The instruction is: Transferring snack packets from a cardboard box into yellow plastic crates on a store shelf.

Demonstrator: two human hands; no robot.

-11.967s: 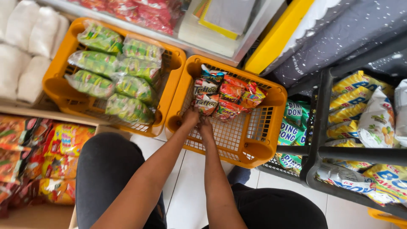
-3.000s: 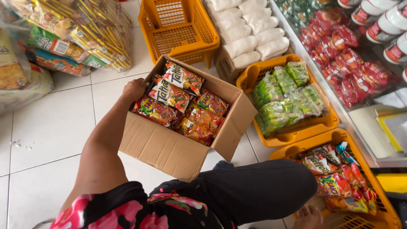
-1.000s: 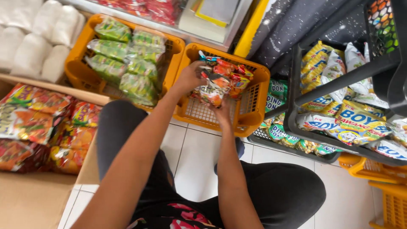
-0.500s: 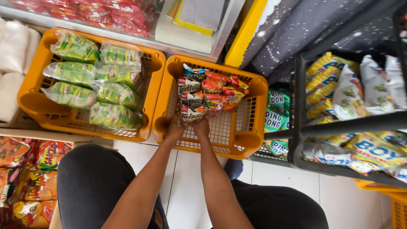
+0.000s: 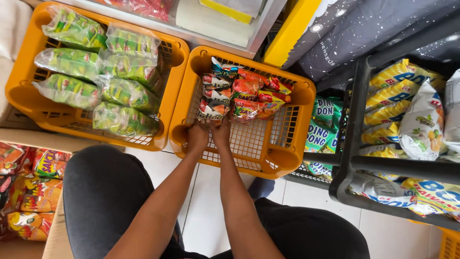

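— Hands status?

— Left hand (image 5: pixel 197 137) and right hand (image 5: pixel 221 134) side by side, fingers curled on the nearest red snack packets (image 5: pixel 213 109) inside the orange basket (image 5: pixel 292 158). I judge I'm lining up a row.

— Next move?

— Probably another packet from the cardboard box (image 5: pixel 50 232) behind my left arm. Green packets (image 5: pixel 98 72) fill the left basket; the black rack (image 5: pixel 357 144) crowds the right.

Both hands, left (image 5: pixel 197 137) and right (image 5: pixel 221 133), against red snack packets (image 5: pixel 213 109) inside orange basket (image 5: pixel 297 103).
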